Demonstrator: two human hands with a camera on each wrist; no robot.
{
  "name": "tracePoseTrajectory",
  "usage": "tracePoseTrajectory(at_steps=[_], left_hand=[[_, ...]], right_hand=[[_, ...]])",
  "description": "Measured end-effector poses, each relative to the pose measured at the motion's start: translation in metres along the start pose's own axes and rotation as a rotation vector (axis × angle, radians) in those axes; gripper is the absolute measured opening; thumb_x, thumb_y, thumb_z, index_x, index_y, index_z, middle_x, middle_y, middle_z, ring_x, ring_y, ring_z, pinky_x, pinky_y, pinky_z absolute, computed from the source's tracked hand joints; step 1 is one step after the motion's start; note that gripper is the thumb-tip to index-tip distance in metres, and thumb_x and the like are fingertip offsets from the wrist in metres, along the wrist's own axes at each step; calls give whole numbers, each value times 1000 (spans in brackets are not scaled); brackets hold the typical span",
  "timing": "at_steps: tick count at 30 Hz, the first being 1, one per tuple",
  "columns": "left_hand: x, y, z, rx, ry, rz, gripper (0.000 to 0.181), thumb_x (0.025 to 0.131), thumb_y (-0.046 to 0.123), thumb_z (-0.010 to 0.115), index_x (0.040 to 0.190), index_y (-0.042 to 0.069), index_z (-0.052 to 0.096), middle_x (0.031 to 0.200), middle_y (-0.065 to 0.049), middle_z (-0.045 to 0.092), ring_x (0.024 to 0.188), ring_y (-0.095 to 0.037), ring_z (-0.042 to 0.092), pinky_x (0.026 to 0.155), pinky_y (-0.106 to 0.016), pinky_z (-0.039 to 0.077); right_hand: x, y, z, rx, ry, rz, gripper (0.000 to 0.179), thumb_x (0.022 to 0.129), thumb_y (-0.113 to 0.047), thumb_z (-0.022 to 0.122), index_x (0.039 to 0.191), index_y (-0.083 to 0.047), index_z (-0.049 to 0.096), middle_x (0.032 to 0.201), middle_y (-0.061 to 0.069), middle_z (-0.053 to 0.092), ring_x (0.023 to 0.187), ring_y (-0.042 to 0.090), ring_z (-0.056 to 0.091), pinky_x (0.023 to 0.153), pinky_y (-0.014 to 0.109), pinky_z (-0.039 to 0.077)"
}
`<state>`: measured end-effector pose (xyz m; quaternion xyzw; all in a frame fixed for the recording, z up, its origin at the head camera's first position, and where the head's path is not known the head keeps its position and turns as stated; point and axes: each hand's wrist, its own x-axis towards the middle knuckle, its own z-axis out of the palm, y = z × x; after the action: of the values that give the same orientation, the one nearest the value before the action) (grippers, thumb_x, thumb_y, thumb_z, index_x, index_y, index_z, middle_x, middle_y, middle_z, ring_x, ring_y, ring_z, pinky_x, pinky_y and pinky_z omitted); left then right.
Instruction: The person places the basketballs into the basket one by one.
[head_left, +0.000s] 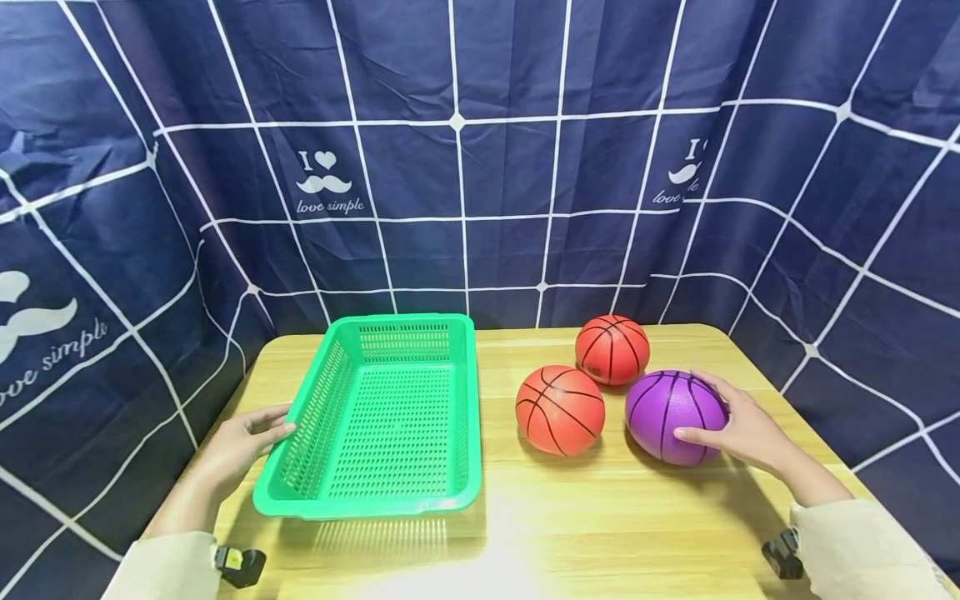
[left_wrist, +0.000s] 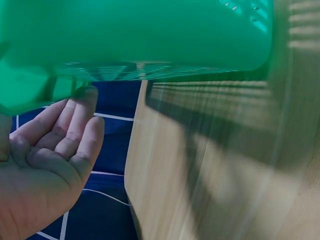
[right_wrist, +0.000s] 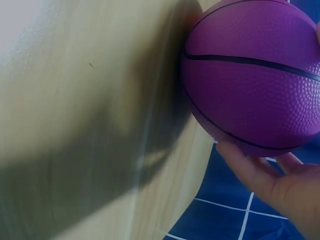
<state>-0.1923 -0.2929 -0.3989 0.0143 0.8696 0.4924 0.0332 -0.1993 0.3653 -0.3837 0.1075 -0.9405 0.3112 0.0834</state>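
Left hand (head_left: 243, 442): gripping the rim of the green basket (head_left: 471, 417) at its left side, thumb on top and fingertips at the underside.
Right hand (head_left: 738, 425): grasping the purple ball (head_left: 670, 417), thumb across its near side and fingers round the far right.
Purple ball: at the right of the wooden table (head_left: 555, 533), black lines over a pebbled skin (the pebbling shows best from the right wrist).
Near red ball (head_left: 560, 410): between basket and purple ball, apart from both.
Far red ball (head_left: 612, 350): just behind the other two; whether it touches either, I cannot tell.
Green basket: rectangular, perforated, on the table's left half, with striped shadow beside its near edge.
Sleeves: pale, with a small dark device (head_left: 242, 567) at the left wrist and another (head_left: 783, 553) at the right.
Curtain (head_left: 510, 167): dark blue, white grid, printed "love simple" under moustaches.
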Motion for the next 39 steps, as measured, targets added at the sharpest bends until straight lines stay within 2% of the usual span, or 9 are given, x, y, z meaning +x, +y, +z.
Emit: tracePoseTrajectory(at_steps=[8, 15, 19, 23, 26, 29, 32, 39], left_hand=[[0, -1, 2, -67, 17, -26, 62, 96, 31, 58, 141, -7, 38, 136, -29, 45, 124, -38, 43, 100, -38, 44], [-2, -1, 3, -108, 5, -44, 64, 97, 32, 57, 143, -7, 34, 140, -30, 40, 128, -40, 38, 105, -48, 36], [-2, -1, 4, -121, 3, -51, 62, 98, 29, 56, 144, -7, 34, 140, -30, 40, 128, -41, 37, 105, -50, 34], [-2, 0, 4, -118, 4, -49, 61, 98, 28, 56, 143, -7, 34, 139, -30, 41, 127, -40, 38, 104, -50, 36], [-2, 0, 4, -113, 7, -53, 62, 97, 28, 56, 144, -6, 34, 140, -29, 41, 126, -40, 39, 104, -49, 37], [-2, 0, 4, -108, 11, -58, 62, 97, 29, 57, 144, -5, 35, 140, -29, 41, 126, -39, 40, 103, -48, 37], [-2, 1, 4, -114, 12, -57, 62, 97, 28, 58, 144, -6, 35, 140, -29, 41, 126, -40, 39, 104, -49, 37], [-2, 1, 5, -147, 11, -66, 62, 97, 26, 58, 144, -6, 34, 139, -30, 41, 127, -39, 38, 106, -51, 33]], right_hand=[[-1, 7, 1, 41, 0, 10, 91, 72, -26, 85, 144, -4, 35, 129, 32, 43, 105, 53, 50, 74, 62, 51], [-4, 8, -3, 48, 0, 14, 88, 72, -25, 85, 141, -3, 37, 129, 33, 44, 109, 55, 46, 72, 57, 54], [-2, 6, -8, 63, 19, -6, 84, 72, -22, 85, 140, -3, 39, 128, 29, 46, 108, 52, 47, 69, 39, 55], [3, 2, -17, 49, 36, -32, 84, 71, -23, 85, 140, -5, 40, 127, 26, 48, 107, 50, 49, 66, 24, 51], [8, -4, -25, 30, 37, -38, 85, 71, -25, 85, 141, -6, 40, 127, 26, 48, 108, 51, 49, 68, 29, 52], [13, -12, -32, 16, 42, -38, 86, 71, -26, 86, 141, -4, 40, 126, 29, 49, 110, 52, 47, 71, 46, 53], [20, -21, -38, 5, 48, -53, 88, 70, -26, 86, 141, -4, 39, 125, 31, 49, 111, 52, 46, 75, 60, 49], [44, -44, -42, -4, 66, -96, 91, 67, -25, 88, 143, -9, 39, 129, 29, 48, 111, 50, 47, 79, 65, 46]])
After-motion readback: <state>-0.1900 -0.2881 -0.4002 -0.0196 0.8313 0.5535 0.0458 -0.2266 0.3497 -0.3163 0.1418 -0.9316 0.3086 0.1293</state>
